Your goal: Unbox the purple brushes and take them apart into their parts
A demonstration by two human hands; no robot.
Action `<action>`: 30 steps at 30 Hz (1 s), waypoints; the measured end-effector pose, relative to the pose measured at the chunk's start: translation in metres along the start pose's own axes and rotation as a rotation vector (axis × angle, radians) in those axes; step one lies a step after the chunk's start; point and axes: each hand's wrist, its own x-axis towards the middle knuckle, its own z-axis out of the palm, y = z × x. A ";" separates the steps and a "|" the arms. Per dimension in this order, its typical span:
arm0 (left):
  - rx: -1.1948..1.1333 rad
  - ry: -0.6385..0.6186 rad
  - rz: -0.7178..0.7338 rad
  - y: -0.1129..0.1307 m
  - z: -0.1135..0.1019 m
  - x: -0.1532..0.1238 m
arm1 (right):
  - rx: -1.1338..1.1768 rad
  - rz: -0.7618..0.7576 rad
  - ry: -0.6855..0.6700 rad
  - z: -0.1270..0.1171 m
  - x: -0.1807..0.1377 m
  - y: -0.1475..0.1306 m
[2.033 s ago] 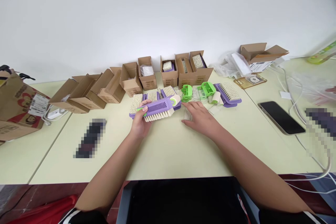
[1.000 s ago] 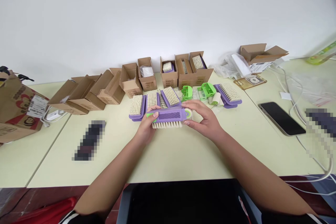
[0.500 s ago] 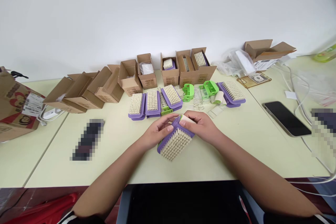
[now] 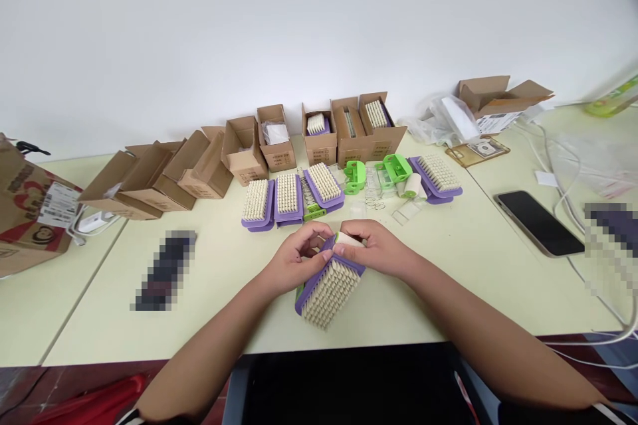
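Above the front part of the table, a purple brush (image 4: 329, 297) with cream bristles is held tilted, bristles toward me. My left hand (image 4: 296, 259) is closed on its upper left edge, thumb near the rim. My right hand (image 4: 377, 249) is closed around a cream roller (image 4: 347, 240) with a green end, pressed at the brush's upper edge; whether the roller is fixed there I cannot tell. Behind my hands lie more purple brushes (image 4: 287, 194), bright green holders (image 4: 355, 177), another cream roller (image 4: 412, 184), clear plastic pieces (image 4: 407, 212) and thin wire rings (image 4: 373, 203).
Several open cardboard boxes (image 4: 246, 148) line the wall. A larger printed carton (image 4: 30, 212) stands at the left, near a blurred dark item (image 4: 167, 270). On the right are a phone (image 4: 541, 223), a phone case (image 4: 478, 151), plastic bags (image 4: 441, 121) and white cables (image 4: 573, 192).
Both hands have come slightly lower and nearer with the brush. My left thumb has moved up toward the roller end, close to my right thumb.
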 end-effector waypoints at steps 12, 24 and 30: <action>-0.152 -0.107 -0.208 0.005 -0.003 0.009 | 0.127 0.193 -0.180 -0.002 -0.006 -0.014; -0.200 -0.049 -0.478 0.012 0.004 0.021 | 0.095 0.333 -0.080 0.011 -0.008 -0.003; -0.182 -0.025 -0.447 0.012 0.001 0.024 | 0.159 0.326 -0.031 0.018 -0.005 0.001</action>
